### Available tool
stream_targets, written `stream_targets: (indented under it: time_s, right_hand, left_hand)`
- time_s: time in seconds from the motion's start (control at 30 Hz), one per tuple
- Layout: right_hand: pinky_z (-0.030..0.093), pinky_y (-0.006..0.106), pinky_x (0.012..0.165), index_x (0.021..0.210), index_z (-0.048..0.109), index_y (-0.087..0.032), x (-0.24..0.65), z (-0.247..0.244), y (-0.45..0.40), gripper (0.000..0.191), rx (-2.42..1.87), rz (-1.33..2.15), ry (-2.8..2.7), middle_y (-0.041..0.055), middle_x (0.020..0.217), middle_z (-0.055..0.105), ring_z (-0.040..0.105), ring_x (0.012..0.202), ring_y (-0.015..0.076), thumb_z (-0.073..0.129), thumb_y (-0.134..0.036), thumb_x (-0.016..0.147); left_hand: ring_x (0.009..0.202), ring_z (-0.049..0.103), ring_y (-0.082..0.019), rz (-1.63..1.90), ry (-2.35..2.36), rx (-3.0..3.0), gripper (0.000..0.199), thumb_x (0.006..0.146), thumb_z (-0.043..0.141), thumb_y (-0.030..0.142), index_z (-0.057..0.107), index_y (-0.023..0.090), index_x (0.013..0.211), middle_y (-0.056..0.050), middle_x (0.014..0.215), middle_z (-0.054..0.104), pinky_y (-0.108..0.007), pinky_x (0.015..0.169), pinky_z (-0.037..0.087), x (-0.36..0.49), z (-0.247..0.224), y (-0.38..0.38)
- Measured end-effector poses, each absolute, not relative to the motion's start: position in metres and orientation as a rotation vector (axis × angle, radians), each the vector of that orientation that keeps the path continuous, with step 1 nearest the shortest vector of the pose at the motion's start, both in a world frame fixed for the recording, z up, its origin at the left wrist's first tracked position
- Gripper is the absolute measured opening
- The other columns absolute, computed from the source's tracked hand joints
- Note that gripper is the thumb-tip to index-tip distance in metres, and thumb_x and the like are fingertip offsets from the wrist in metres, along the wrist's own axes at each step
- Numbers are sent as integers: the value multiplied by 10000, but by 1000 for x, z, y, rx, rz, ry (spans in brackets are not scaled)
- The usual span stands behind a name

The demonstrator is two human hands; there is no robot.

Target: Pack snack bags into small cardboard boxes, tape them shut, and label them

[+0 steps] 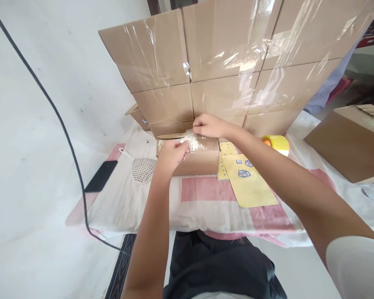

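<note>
A small brown cardboard box [195,162] rests on the cloth-covered table, with shiny clear tape [197,142] crumpled over its top. My left hand [173,154] is at the box's top left, its thumb and fingers pinched on the tape. Over the back edge of the box is my right hand [208,125], fingers closed at the tape's far end. To the right of the box lie a yellow sheet [252,187] with small stickers and a yellow dotted card [223,170]. The underside of both hands is hidden.
A large taped cardboard panel [221,54] stands behind the box. A yellow tape roll [279,144] and a bigger box [352,141] are on the right. At left are a white strainer [143,170], a black phone [101,176] and a hanging cable [64,128].
</note>
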State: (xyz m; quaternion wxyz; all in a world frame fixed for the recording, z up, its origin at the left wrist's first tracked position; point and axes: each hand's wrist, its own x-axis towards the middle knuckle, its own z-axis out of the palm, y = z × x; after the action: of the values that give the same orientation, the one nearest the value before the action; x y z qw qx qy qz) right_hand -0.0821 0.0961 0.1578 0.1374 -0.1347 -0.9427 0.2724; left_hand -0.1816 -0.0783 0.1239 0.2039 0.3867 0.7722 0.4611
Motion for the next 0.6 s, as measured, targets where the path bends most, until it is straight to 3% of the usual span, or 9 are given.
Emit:
stream_targets:
  time_s: [0.27, 0.47, 0.6]
  right_hand:
    - [346, 273, 669, 589, 509, -153, -76, 141, 99, 237, -326, 974, -2600, 23, 829, 557, 474, 712, 107, 556, -177, 820]
    - [347, 287, 718, 554, 436, -162, -84, 126, 102, 251, -197, 747, -2666, 20, 810, 508, 439, 710, 116, 577, -144, 761]
    - [362, 325, 882, 563, 408, -173, -82, 121, 99, 264, -74, 626, -2652, 12, 762, 492, 458, 774, 145, 592, -145, 750]
  left_hand:
    - [395, 438, -142, 1128, 2282, 1101, 370, 822, 618, 439, 610, 216, 527, -3, 430, 513, -277, 459, 299, -174, 133, -80]
    - [414, 439, -172, 980, 2464, 1124, 344, 768, 653, 370, 543, 229, 474, -25, 441, 512, -293, 476, 270, -168, 139, -77]
    - [536, 545, -270, 919, 2860, 1135, 413, 679, 768, 534, 522, 241, 522, -47, 478, 510, -330, 541, 353, -165, 135, -77]
